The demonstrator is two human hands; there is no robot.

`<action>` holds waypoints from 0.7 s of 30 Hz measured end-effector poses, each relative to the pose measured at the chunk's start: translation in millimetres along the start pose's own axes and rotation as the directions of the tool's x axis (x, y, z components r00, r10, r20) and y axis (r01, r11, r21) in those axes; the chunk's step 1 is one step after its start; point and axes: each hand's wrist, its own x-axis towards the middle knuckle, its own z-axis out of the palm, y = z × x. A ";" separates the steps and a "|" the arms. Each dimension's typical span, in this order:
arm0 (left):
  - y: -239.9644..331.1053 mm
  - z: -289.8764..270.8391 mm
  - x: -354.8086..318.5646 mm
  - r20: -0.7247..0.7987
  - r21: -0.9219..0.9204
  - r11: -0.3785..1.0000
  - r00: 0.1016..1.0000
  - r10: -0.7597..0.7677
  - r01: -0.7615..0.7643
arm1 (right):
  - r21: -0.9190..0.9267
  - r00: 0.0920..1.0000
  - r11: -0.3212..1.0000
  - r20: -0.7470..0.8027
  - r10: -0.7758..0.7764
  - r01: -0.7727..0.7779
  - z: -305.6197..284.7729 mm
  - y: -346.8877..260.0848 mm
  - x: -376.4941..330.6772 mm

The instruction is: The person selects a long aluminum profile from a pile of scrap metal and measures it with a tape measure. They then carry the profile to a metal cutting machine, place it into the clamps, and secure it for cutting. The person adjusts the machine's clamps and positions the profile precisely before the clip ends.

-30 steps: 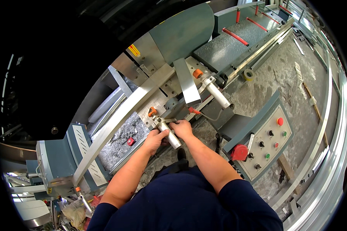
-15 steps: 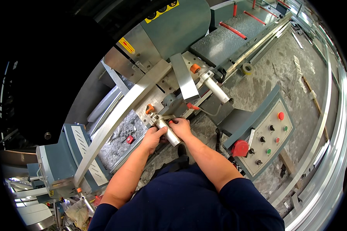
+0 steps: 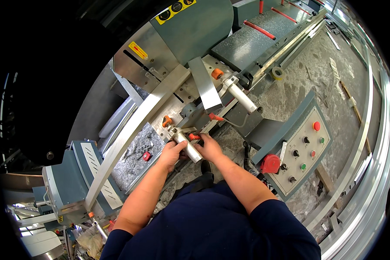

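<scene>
My left hand (image 3: 170, 155) is closed around the near silver clamp cylinder (image 3: 186, 147), thumb on top and the other fingers hidden beneath. This cylinder slants across the machine bed and carries an orange pad (image 3: 167, 121) at its far end. Just right of it, my right hand (image 3: 209, 148) is closed with its fingertips at a small red part (image 3: 194, 136), whose lower side they hide. Farther right stands a second silver clamp cylinder (image 3: 242, 97) with an orange tip. A short rectangular metal bar (image 3: 205, 86) lies between the two clamps, and a long metal profile (image 3: 136, 130) runs along the left.
A grey control panel (image 3: 298, 151) with buttons and a red round case (image 3: 271, 164) juts out at right. Metal shavings and a small red object (image 3: 147, 156) lie left of my hands. Long aluminium profiles (image 3: 364, 203) line the far right; a tape roll (image 3: 277, 73) sits beyond the panel.
My right hand has shifted slightly right and toward me, so more of the red part shows. My left hand keeps its grip on the cylinder. The whole view has shifted a little.
</scene>
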 end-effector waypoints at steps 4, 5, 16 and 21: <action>2.4 14.3 -1.7 -0.029 0.026 1.000 1.000 -0.005 0.006 | -0.042 0.996 0.999 -0.094 -0.006 0.002 5.1 2.5 2.3; -0.4 14.4 0.3 -0.030 0.034 0.999 1.000 0.007 -0.006 | -0.043 0.997 0.999 -0.081 -0.003 0.000 4.4 -0.7 1.9; -2.8 24.4 3.2 -0.052 0.061 0.995 0.995 0.081 -0.078 | 0.190 0.981 0.972 0.162 0.105 -0.135 8.6 2.6 4.7; -10.3 16.3 7.1 -0.010 0.028 0.996 0.996 0.084 -0.084 | 0.414 0.908 0.837 0.367 0.205 -0.356 14.0 0.6 9.1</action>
